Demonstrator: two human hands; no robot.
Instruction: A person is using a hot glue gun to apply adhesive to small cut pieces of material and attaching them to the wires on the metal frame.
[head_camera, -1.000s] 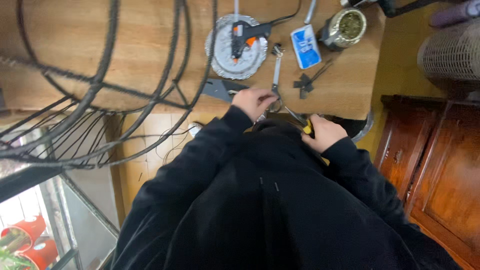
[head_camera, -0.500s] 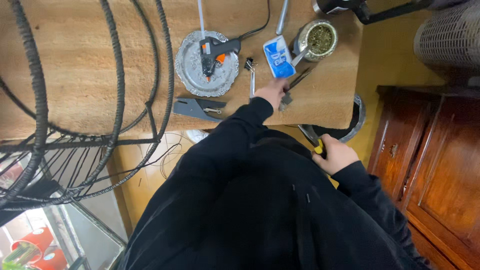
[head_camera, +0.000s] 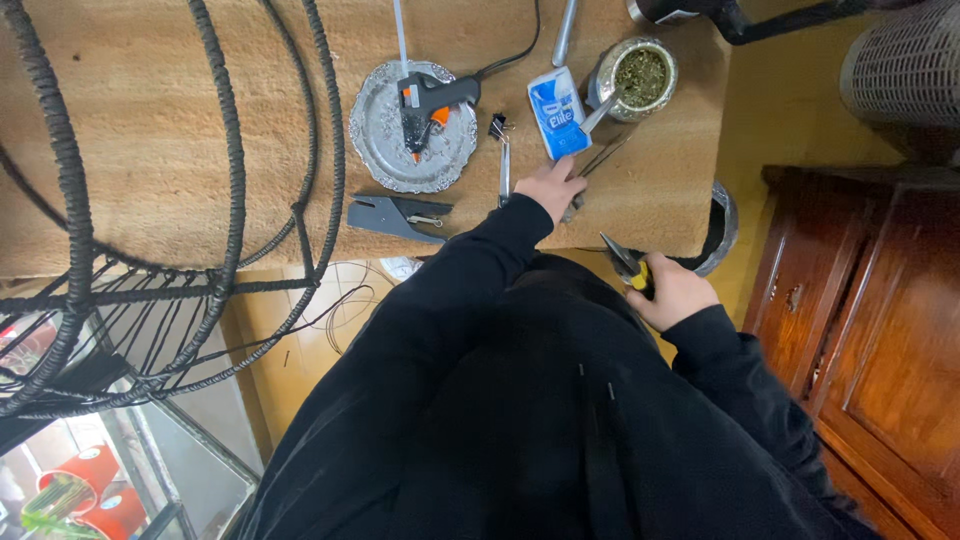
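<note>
Steel pliers held off the table edge

Steel-jawed pliers (head_camera: 627, 268) with yellow grips sit clenched in the right hand (head_camera: 678, 292), just right of the table (head_camera: 150, 150) near its front edge. Rigid and fairly light, they are best gripped by the padded handles, away from the pointed nose. The left hand (head_camera: 550, 188) rests, fingers loosely curled, on thin metal tools (head_camera: 600, 160) near the blue packet (head_camera: 556, 113). Half a second ago both hands sat much the same; the view has shifted slightly.

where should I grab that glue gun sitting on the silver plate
Take the glue gun by its black handle, which sticks out to the right over the rim of the silver plate. Come from the right, clear of the nozzle that points down toward the plate's middle, and mind the cord trailing off the handle.
</note>
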